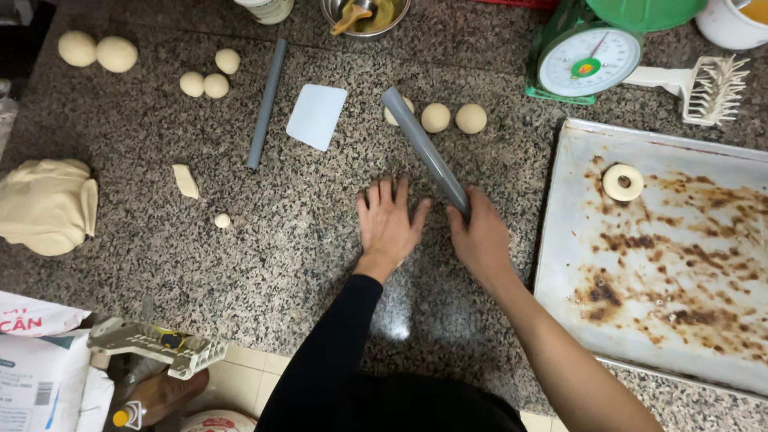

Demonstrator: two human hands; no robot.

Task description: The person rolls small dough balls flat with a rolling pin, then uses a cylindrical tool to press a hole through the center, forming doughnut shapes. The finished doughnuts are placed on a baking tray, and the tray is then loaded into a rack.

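My left hand (390, 224) lies flat on the speckled granite counter (304, 240), fingers spread, pressing down; whatever is under the palm is hidden. My right hand (480, 238) grips the near end of a grey pipe-like rolling pin (422, 146), which slants up and away to the left over the counter. Three small dough balls (436, 118) sit just beyond the pin's far end, one partly hidden behind it. A ring of dough (622, 182) lies on the stained metal baking tray (680, 272) to the right.
A second grey pipe (266, 104) and a white plastic scraper (317, 117) lie at centre left. More dough balls (204, 84), dough scraps (186, 181) and a large dough mass (48, 206) sit left. A green scale (588, 60), white roller cutter (704, 86), metal bowl (366, 16) stand behind.
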